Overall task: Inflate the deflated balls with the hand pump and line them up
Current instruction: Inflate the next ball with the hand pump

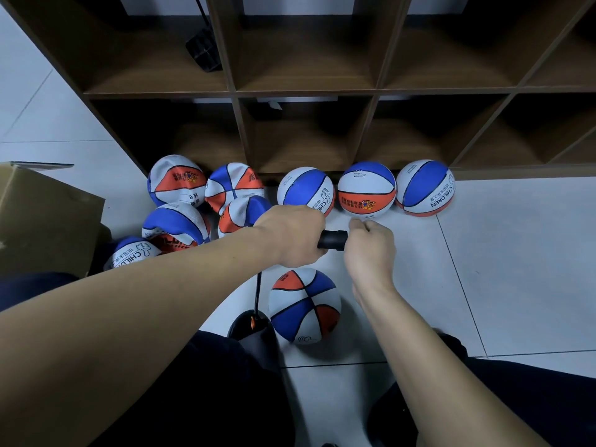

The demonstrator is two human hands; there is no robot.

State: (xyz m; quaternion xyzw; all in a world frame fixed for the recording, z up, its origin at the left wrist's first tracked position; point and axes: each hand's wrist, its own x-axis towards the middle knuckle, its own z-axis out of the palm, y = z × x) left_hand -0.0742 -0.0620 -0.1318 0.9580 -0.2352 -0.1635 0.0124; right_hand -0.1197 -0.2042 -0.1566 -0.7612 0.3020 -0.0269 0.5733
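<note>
Hands meet over the pump handle (pixel 332 240) in the head view, our only view: our left hand (pixel 290 235) curls round the left end of the black handle, and our right hand (pixel 371 250) closes in a fist at its right end, so both grip the handle, though the part under the right palm is hidden. A thin black hose (pixel 258 290) drops from under the left wrist to the dark pump base (pixel 248 327) on the floor (pixel 516 269), between our knees. Just right of that base sits the ball being filled (pixel 304 306), red, white and blue, touching the base or very nearly; we cannot tell where the hose enters it.

Three round balls stand in a row against the foot of the brown shelf unit (pixel 306 88): the first (pixel 304 190), the second (pixel 366 188) and the third (pixel 425 187), each close beside its neighbour. To the left lies a heap of slack, dented balls (pixel 206 201), piled on one another. A cardboard box (pixel 45 217) stands at the far left, beside that heap. A black object (pixel 203 51) rests in an upper compartment on the left
</note>
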